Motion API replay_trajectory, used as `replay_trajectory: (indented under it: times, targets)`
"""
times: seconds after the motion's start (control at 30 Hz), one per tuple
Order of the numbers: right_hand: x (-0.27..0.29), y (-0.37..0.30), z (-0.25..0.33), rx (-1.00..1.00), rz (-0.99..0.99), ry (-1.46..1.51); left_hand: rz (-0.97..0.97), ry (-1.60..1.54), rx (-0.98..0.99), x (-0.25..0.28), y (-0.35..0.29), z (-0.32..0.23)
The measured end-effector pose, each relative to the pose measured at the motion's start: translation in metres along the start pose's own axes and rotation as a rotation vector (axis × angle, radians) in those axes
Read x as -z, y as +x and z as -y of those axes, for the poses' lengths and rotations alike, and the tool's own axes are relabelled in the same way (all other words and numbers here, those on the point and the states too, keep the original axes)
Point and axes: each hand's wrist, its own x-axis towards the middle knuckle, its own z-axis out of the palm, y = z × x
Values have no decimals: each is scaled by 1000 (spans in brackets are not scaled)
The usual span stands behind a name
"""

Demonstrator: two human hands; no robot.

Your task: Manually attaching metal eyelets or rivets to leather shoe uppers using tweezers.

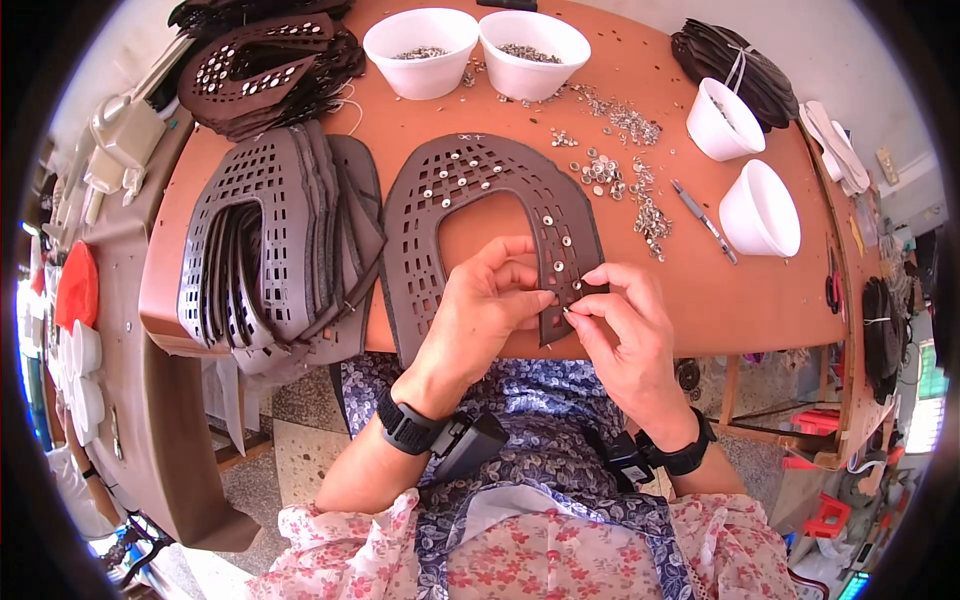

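A brown U-shaped leather piece (418, 225), punched with rows of rectangular slots, lies at the table's front edge. Several silvery studs sit on its curved top and along its right leg. My left hand (477, 308) grips that right leg, its fingers behind and its thumb on the inner edge near the lower end. From the other side my right hand (632, 328) meets the same leg, thumb and finger pinched around a tiny metal stud (568, 311). The fingertips partly hide it. Another stud (577, 286) rests just above that pinch.
Slotted leather pieces (235, 165) are stacked at left, with a studded stack (265, 80) behind. White bowls (420, 60) of metal bits stand at the back; others (765, 215) are at right. Loose studs (605, 175) and a pen (704, 222) lie right of the piece.
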Motion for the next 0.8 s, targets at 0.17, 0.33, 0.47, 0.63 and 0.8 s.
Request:
replay_trajectory:
  times: [0.17,0.33,0.47,0.63,0.8]
  targets:
    - [4,5,1,-63,58,-7,-10,5,-10,-3,-1,-1]
    - [6,9,-3,-198,129,102,-18,45,-47,-3,-2,2]
    - [7,10,-4,-281,177,174,-41,60,-83,-5,-1,5]
    - [6,14,-3,-300,187,154,-52,45,-86,-7,-1,4]
    - [2,12,-10,-379,189,235,-45,63,-96,-4,1,6]
